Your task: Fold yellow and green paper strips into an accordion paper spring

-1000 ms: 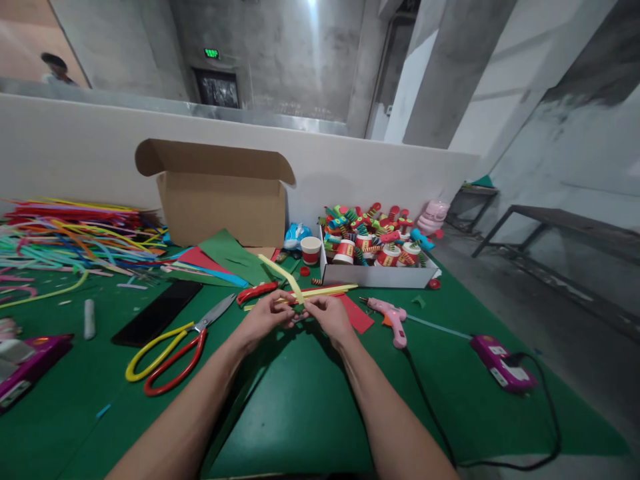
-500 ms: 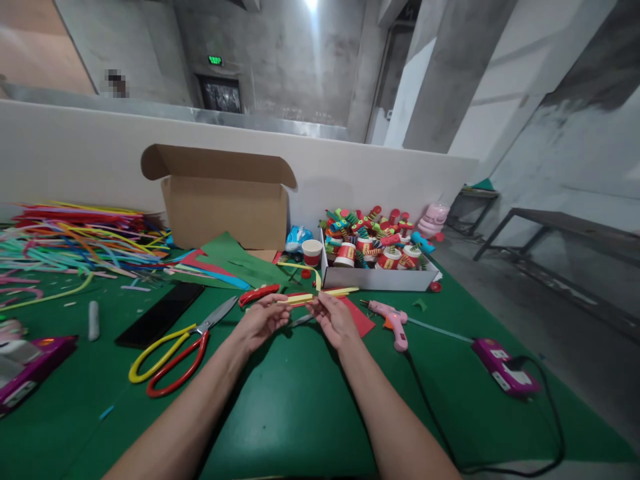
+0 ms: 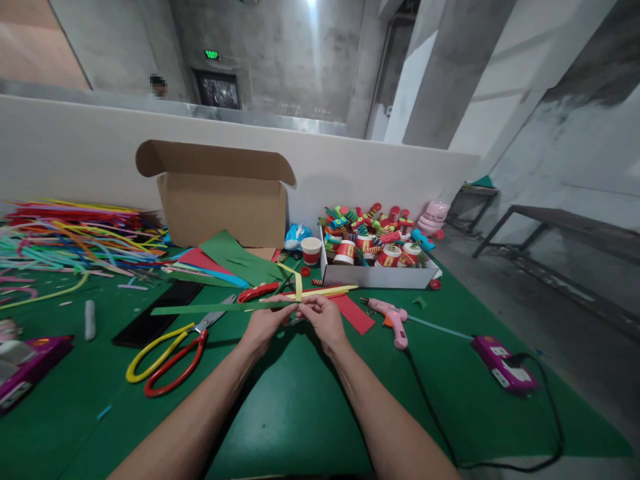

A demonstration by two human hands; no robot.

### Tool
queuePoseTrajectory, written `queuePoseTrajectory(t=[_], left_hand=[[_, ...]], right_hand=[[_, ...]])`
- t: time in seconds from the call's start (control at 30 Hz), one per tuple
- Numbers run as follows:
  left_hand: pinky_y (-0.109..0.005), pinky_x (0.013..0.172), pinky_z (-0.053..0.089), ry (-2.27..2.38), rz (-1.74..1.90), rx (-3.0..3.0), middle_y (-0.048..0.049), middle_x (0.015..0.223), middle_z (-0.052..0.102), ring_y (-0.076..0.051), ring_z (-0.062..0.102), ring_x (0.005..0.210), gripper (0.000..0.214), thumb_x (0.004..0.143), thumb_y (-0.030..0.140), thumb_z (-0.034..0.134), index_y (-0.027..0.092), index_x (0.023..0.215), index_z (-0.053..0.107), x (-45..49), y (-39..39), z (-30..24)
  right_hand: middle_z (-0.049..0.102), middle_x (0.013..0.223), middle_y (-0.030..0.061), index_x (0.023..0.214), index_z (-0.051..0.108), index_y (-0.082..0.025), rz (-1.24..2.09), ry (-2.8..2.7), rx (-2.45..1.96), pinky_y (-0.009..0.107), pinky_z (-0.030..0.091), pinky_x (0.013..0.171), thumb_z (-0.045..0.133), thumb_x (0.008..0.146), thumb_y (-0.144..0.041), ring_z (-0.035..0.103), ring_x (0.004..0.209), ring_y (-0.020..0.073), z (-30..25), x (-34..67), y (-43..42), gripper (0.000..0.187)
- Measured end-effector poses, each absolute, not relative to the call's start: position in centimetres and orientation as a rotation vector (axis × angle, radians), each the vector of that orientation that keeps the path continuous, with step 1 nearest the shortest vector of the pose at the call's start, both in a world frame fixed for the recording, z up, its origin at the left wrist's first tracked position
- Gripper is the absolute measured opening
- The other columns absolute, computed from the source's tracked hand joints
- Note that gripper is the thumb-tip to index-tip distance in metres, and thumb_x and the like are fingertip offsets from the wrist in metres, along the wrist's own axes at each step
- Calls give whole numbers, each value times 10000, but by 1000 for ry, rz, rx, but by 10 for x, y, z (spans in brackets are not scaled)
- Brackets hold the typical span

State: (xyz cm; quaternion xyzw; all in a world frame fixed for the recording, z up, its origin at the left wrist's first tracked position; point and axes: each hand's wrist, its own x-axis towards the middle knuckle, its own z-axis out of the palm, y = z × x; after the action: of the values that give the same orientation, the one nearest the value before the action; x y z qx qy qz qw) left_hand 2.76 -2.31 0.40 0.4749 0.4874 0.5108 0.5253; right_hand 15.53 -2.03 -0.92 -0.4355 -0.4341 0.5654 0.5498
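My left hand [image 3: 267, 321] and my right hand [image 3: 323, 317] meet over the green table [image 3: 300, 413], both pinched on crossed paper strips. A long green strip [image 3: 200, 309] sticks out to the left from my fingers. A yellow strip [image 3: 298, 285] folds up and back from the same spot. More yellow and red strips [image 3: 330, 291] lie just behind my hands on a red paper sheet [image 3: 356, 313].
Yellow and red scissors [image 3: 173, 350] and a black phone [image 3: 157, 312] lie to the left. A pink glue gun [image 3: 393, 319] lies to the right, its cord running to a purple box [image 3: 505, 370]. Behind stand an open cardboard box [image 3: 220, 200] and a white tray [image 3: 380, 275] of finished toys.
A long green strip now sticks out left from my hands. The yellow strip has been folded over again, and my hands have drawn closer together.
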Motion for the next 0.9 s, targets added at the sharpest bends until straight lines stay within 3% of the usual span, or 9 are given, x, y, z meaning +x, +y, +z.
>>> queuePoseTrajectory(t=[0.13,0.27,0.5,0.6,0.73,0.9], left_hand=[[-218,453,328,1225,1200,1133,31,466,503,-93,430,445,270,537,354,741,151,665,619,28,-25,7],[-232,456,346,1206,1108,1196,6,488,539,-108,462,449,220,545,315,730,148,652,636,29,-28,8],[-228,478,346,1131,1063,1199,-22,498,557,-102,477,460,255,586,359,706,121,594,614,23,-21,2],[-223,464,325,1110,1061,1161,-23,481,547,-94,466,443,288,584,381,712,121,551,594,21,-18,1],[-218,458,332,1113,1090,1106,-23,488,558,-89,466,435,278,552,364,740,118,566,611,21,-18,-2],[-213,453,344,1131,1045,1154,-26,504,584,-83,468,436,247,544,335,750,118,589,640,22,-17,-3]], right_hand=[[621,607,-25,753,600,-175,1441,-1046,-1031,242,463,620,765,527,-375,591,581,112,-8,163,-19,343],[612,634,-4,724,647,-153,1461,-1158,-1080,225,425,599,656,651,-493,544,586,97,-3,167,-19,348],[625,726,-7,733,648,-194,1095,-1053,-981,244,448,690,707,619,-402,557,682,122,3,166,-17,243],[617,682,-3,768,653,-185,1251,-950,-1034,250,465,628,696,620,-451,540,587,108,-3,167,-14,308],[606,597,-4,670,629,-155,1512,-923,-1057,254,479,572,743,550,-464,531,501,91,-10,164,-16,350],[594,541,-15,643,631,-146,1546,-939,-1077,255,492,582,778,513,-410,549,495,92,-14,159,-21,329]])
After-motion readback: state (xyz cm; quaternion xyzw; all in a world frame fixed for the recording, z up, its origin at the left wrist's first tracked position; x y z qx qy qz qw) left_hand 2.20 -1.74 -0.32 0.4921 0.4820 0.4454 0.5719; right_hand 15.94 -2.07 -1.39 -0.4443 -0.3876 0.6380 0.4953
